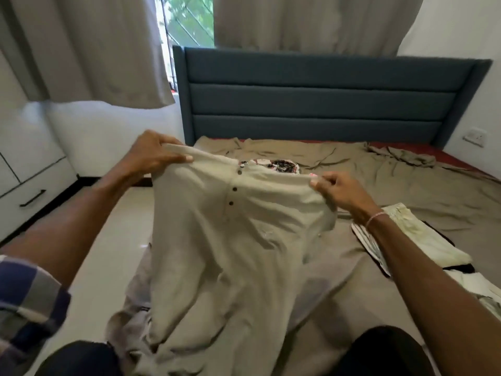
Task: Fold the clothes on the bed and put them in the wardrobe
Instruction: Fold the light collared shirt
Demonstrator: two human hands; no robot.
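progress: early-mid | cream shirt (238, 240) unfolded, left hand (154, 156) and right hand (339, 191) fingers clamped on its shoulders | 1 folded pile (423, 240) on bed (406, 185) | wardrobe step left

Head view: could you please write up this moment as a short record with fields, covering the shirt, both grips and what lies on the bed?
garment: cream shirt, buttoned placket facing the camera, held up, lower part bunched near the person's knees
left grip: pinches one shoulder of the shirt
right grip: pinches the other shoulder
bed: rumpled tan sheet
folded pile: on the sheet, beside the right forearm
patterned garment: on the sheet, beyond the collar
headboard: blue, padded
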